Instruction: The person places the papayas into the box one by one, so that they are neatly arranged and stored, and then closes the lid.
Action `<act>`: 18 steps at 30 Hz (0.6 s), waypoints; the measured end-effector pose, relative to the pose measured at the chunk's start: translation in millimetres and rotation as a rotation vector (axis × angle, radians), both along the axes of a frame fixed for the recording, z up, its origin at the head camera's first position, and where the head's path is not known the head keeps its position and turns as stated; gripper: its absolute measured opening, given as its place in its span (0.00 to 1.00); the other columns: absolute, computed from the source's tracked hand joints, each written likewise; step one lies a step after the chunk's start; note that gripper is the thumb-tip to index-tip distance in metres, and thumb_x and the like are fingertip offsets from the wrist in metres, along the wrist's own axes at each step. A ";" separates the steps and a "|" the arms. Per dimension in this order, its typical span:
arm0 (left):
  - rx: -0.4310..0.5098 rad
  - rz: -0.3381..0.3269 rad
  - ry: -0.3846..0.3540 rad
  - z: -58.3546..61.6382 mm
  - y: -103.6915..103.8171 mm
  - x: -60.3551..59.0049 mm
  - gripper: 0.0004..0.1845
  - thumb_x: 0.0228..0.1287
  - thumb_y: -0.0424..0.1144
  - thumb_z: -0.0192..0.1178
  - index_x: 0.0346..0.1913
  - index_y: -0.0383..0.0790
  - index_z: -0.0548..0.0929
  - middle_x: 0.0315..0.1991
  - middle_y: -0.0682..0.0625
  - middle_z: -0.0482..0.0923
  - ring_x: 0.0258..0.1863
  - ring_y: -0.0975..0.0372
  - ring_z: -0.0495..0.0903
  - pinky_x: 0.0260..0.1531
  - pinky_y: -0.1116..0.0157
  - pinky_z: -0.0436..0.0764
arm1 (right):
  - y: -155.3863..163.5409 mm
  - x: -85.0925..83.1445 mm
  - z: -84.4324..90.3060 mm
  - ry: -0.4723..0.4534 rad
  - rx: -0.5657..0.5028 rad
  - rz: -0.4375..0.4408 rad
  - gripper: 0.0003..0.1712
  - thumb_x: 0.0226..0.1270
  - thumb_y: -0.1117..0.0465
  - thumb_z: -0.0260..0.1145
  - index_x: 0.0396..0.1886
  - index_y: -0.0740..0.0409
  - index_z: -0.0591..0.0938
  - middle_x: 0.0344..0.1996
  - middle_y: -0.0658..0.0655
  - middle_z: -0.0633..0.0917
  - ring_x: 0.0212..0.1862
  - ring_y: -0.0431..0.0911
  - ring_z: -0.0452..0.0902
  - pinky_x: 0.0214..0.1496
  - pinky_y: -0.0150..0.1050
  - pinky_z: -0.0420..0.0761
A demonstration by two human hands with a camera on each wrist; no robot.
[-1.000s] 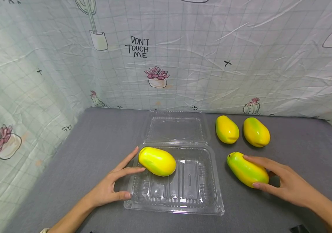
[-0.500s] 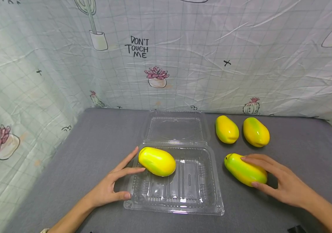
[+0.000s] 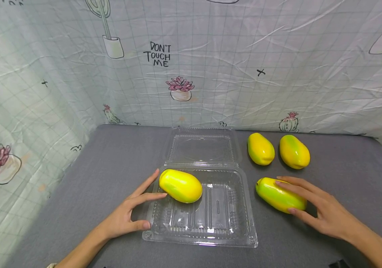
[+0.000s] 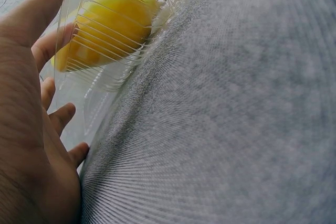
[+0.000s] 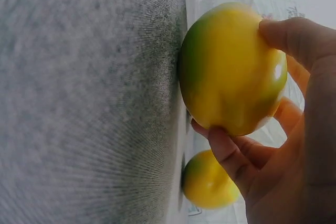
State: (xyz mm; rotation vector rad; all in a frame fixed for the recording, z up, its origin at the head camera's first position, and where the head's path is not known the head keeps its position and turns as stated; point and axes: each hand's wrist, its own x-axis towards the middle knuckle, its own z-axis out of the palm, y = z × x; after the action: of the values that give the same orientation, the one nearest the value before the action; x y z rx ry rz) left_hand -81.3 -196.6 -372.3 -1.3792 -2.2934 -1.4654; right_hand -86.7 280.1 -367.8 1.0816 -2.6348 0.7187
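Rests left hand (spread wide) at left edge of clear container; grips with right hand to its right.

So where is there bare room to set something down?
Bare grey cloth lies left of the clear container, beyond the left hand, and right of the back-right fruit. The container's right half is bare too. Crowded: right of the container, where the right hand grips another fruit.
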 end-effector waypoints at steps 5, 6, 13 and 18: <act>-0.005 0.005 -0.001 -1.4 -0.9 -0.2 0.30 0.58 0.52 0.56 0.57 0.35 0.71 0.65 0.28 0.42 0.63 0.38 0.44 0.60 0.55 0.52 | 0.0 0.3 0.3 0.010 -0.016 0.016 0.37 0.46 0.62 0.71 0.60 0.56 0.69 0.60 0.56 0.67 0.59 0.44 0.62 0.56 0.22 0.54; -0.005 0.004 -0.004 -1.6 -0.9 -0.3 0.30 0.58 0.52 0.56 0.57 0.35 0.71 0.65 0.28 0.41 0.63 0.38 0.44 0.59 0.51 0.52 | 0.0 0.2 0.4 0.012 -0.024 0.021 0.37 0.46 0.62 0.71 0.60 0.57 0.70 0.60 0.57 0.67 0.59 0.45 0.62 0.56 0.22 0.55; 0.000 0.001 -0.026 -0.9 -1.3 -0.5 0.30 0.58 0.53 0.56 0.58 0.34 0.70 0.66 0.29 0.41 0.63 0.38 0.43 0.46 0.33 0.53 | -2.5 -0.4 1.5 0.012 -0.054 0.036 0.37 0.47 0.63 0.71 0.60 0.59 0.69 0.60 0.58 0.67 0.59 0.46 0.63 0.57 0.23 0.55; -0.004 0.000 -0.020 0.6 -0.4 -0.3 0.30 0.58 0.53 0.56 0.58 0.35 0.70 0.65 0.28 0.41 0.63 0.37 0.43 0.48 0.34 0.53 | -11.4 3.0 15.0 0.042 -0.106 0.078 0.35 0.46 0.63 0.71 0.57 0.64 0.71 0.57 0.61 0.69 0.58 0.47 0.64 0.57 0.24 0.57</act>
State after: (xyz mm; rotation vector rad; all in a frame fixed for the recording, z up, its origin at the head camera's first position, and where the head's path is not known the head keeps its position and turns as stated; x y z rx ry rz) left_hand -81.6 -196.9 -371.8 -1.3716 -2.3092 -1.4826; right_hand -83.7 268.6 -352.8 1.1624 -2.5011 0.8316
